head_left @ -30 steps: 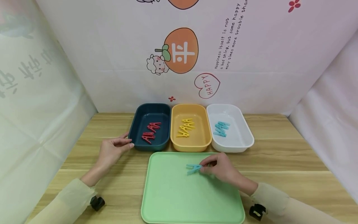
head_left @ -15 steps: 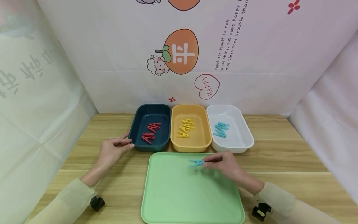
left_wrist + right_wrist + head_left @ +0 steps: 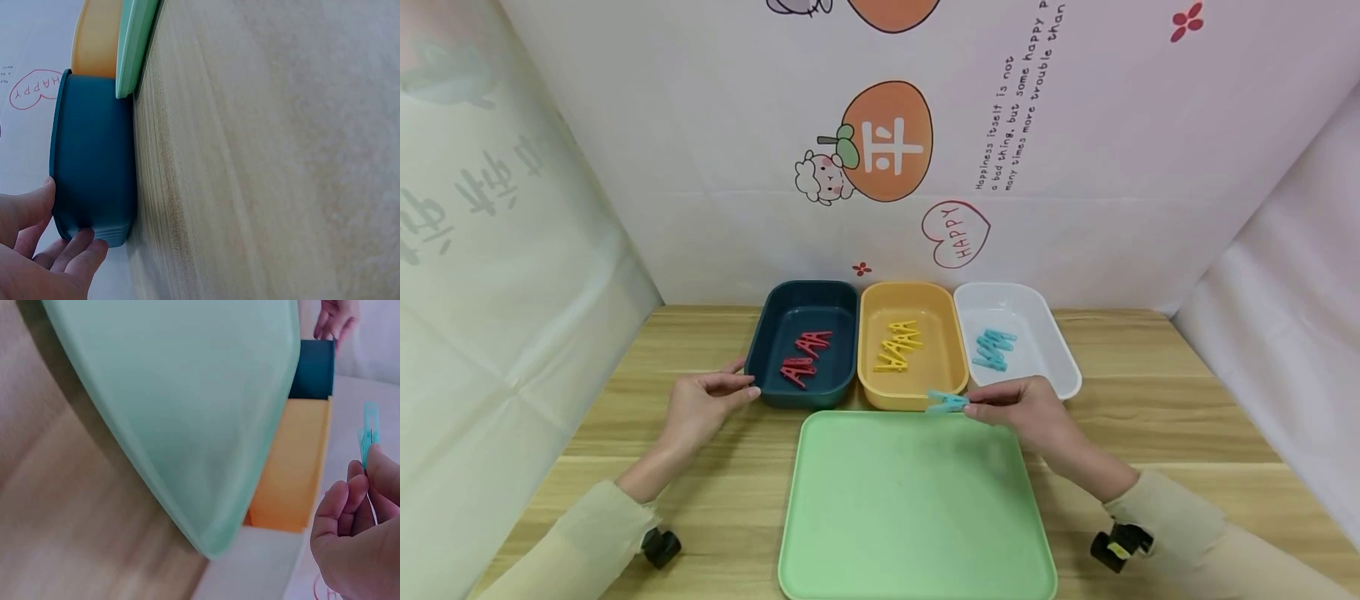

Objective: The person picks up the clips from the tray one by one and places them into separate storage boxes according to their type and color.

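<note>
My right hand (image 3: 1039, 418) pinches a light blue clothespin (image 3: 948, 402) between thumb and fingers, raised over the front rims of the yellow bin (image 3: 910, 401) and white bin (image 3: 1066, 379). In the right wrist view the clothespin (image 3: 370, 425) sticks up from the fingertips. My left hand (image 3: 698, 408) holds the front left corner of the dark blue bin (image 3: 808, 400), its thumb at the rim and fingers against the outer wall in the left wrist view. Red clothespins (image 3: 797, 369) lie in the dark blue bin, yellow ones (image 3: 892, 358) in the yellow bin, light blue ones (image 3: 992, 354) in the white bin.
The three bins stand side by side at the back of the wooden table (image 3: 1180, 417), close to a printed cloth backdrop (image 3: 737, 233). A light green tray (image 3: 910, 517) lies in front of them. White cloth (image 3: 497, 333) hangs at both sides.
My right hand has lifted the light blue clothespin off the green tray and carried it back and to the right, up to the bins. The left hand stays at the dark blue bin.
</note>
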Tool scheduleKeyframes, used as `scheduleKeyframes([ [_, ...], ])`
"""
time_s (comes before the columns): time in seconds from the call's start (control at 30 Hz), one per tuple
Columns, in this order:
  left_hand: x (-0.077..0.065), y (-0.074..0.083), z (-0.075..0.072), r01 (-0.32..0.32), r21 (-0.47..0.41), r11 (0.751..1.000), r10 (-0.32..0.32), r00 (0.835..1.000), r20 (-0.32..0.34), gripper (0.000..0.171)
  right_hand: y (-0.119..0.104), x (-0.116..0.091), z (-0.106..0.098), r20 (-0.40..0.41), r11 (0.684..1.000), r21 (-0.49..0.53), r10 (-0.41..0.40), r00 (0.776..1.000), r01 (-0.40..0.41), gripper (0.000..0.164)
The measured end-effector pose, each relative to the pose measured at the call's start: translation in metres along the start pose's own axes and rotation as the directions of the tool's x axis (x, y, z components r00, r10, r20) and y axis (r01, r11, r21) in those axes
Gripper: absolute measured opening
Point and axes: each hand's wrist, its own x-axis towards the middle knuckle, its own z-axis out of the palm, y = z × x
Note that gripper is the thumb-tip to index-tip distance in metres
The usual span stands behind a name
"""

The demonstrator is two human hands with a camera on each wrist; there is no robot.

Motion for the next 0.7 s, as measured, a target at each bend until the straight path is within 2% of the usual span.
scheduleKeyframes([
  [0.37,0.0,0.002,0.0,0.0,-0.027,1.0,0.0,1.0,0.0,0.029,-0.016,0.019,-0.032,-0.049,0.999,0.018,-0.028,0.998,0.029,0.032],
  [0.53,0.0,0.001,0.0,-0.002,-0.009,1.0,0.002,1.0,0.001,0.028,-0.017,0.03,-0.048,-0.06,1.0,-0.008,-0.012,0.998,0.012,0.039],
  [0.7,-0.001,0.001,0.0,0.0,-0.004,1.0,0.0,1.0,0.001,0.028,-0.021,0.041,-0.062,-0.047,0.999,0.006,0.041,0.998,-0.041,0.046],
])
